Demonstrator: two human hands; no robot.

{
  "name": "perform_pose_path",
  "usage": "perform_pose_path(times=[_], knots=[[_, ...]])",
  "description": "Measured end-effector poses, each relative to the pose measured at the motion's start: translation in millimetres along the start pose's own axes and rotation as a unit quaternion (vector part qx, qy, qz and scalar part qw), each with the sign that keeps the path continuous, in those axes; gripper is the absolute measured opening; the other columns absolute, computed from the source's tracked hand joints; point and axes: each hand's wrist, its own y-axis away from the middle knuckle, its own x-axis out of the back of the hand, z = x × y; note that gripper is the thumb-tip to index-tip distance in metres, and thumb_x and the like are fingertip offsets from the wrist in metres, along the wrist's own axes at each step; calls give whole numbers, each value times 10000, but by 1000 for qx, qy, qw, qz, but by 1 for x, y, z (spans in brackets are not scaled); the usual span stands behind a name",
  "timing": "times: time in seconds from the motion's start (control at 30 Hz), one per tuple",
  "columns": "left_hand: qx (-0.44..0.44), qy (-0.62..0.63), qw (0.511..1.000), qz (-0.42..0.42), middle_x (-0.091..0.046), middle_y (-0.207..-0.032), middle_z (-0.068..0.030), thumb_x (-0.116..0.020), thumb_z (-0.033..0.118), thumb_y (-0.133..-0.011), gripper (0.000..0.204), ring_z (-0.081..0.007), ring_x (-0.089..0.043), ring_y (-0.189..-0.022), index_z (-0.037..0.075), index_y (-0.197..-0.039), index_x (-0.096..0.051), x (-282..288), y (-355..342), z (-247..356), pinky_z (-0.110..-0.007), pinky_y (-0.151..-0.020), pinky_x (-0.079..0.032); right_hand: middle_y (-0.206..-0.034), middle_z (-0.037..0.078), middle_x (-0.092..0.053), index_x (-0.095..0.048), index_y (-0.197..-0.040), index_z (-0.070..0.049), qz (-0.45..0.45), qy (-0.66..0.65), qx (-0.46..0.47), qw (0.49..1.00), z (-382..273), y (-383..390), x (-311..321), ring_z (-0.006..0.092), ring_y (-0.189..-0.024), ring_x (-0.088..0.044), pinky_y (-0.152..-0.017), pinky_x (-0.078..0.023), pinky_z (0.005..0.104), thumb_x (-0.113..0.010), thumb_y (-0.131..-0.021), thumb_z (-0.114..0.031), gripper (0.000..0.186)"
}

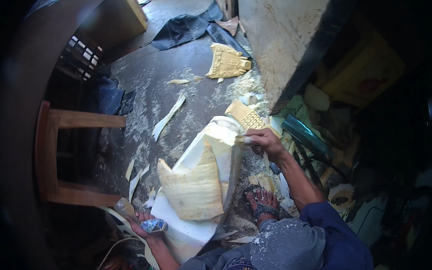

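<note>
Foam block: a long white block lies in front of the seated person, its lower end close to the legs.
Slab on top: a yellowed, jagged-edged slab rests on the block; whether it is fixed there cannot be told.
Right hand: the fingers of the right hand are bent and pinch a small pale piece at the block's upper right corner.
Left hand: low at the left, the left hand is beside a blue-and-white bundle; whether it grips this cannot be told.
Done so far: the block's upper end looks cut at a slant, and offcuts such as a long white strip lie around, so trimming seems well begun.
Left over: the block's faces are plain and the slab's edges ragged, so both look unfinished.
Patterned pieces: beyond the block lie a tan piece with a raised grid and, farther off, a tan piece with a bumpy border; these look more fully shaped.
Floor: crumbs are scattered over the dark floor.
Edges: a wooden frame stands left; a dark green tube lies right.
</note>
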Motion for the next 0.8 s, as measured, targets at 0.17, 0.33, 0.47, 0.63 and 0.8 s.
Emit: perform_pose_path(times=[0.17, 0.33, 0.47, 0.63, 0.8], knots=[[11, 4, 999, -52, -301, -538, 63, -567, 581, -1012, 507, -72, -251, -424, 108, -836, -511, -4, 2, -1, -255, -389, -224, -680, -39, -592, -759, -1105, 9, 24, 51, 84, 995, -10, -7, -21, 35, -506, -442, -459, -336, 220, -723, -903, -242, 324], [13, 1, 1000, -19, -307, -536, 51, -563, 592, -1009, 517, -80, -261, -421, 104, -843, -522, -7, 6, -2, -256, -387, -228, -857, 125, -757, -776, -1056, 33, 65, 219, 188, 955, -31, -59, -29, 230, -822, -699, -779, -541, 372, -715, -862, -276, 370], [11, 12, 1000, -22, -315, -546, 50, -557, 580, -1017, 511, -79, -265, -429, 100, -848, -520, -7, 7, -2, -254, -394, -234, -902, 159, -773, -770, -1090, 26, 12, 448, 44, 893, -50, -127, -36, 264, -831, -726, -776, -553, 405, -718, -856, -342, 439], [17, 24, 999, -28, -322, -548, 47, -559, 582, -1015, 520, -83, -249, -431, 92, -847, -516, -4, 7, -2, -261, -394, -233, -739, 97, -716, -802, -961, -17, -257, 205, 30, 944, -49, -155, -51, 167, -549, -594, -547, -480, 355, -707, -839, -288, 312], [29, 25, 998, -56, -341, -550, 37, -530, 585, -1026, 522, -98, -264, -439, 95, -848, -513, -3, 8, 0, -265, -415, -256, -753, 137, -699, -770, -918, 38, -87, 446, 27, 890, -53, -138, -39, 222, -643, -637, -584, -510, 399, -701, -878, -319, 366]])
